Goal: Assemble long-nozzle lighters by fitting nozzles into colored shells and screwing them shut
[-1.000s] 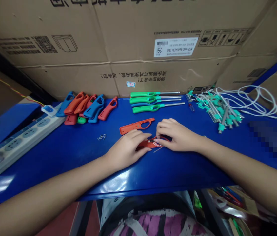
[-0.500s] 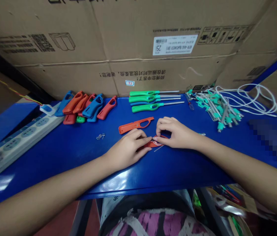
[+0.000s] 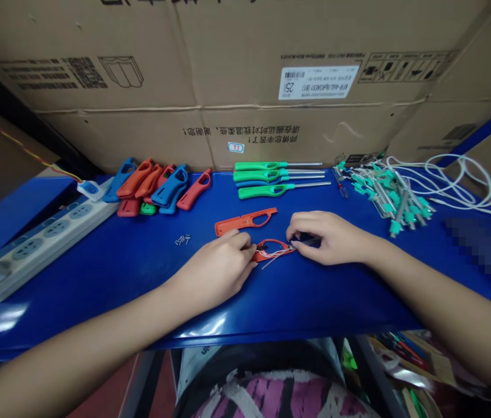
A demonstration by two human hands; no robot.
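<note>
An orange-red lighter shell half (image 3: 260, 256) lies open side up, with white wires (image 3: 275, 253) running along it and a small black piece inside. My left hand (image 3: 219, 264) grips its left end between thumb and fingers. At the shell's narrow right end, my right hand (image 3: 332, 237) is closed in a pinch on a small part, mostly covered by the fingertips. A thin clear tube (image 3: 270, 262) sticks out below the shell. Just behind lies the other orange-red shell half (image 3: 231, 225), with its inner side showing. Several small screws (image 3: 182, 239) are scattered left of my left hand.
Blue, orange and red lighter handles (image 3: 171, 188) are piled at the back left. Green and blue lighters with metal tubes (image 3: 262, 190) lie behind the shells. Teal-ended metal tubes (image 3: 395, 197) and a white cable (image 3: 463, 200) are at the right. A power strip (image 3: 45, 247) sits left.
My right hand has shifted right, from the middle of the shell to its narrow end, uncovering the wires and ring. My left hand stays on the left end. The view has moved slightly.
</note>
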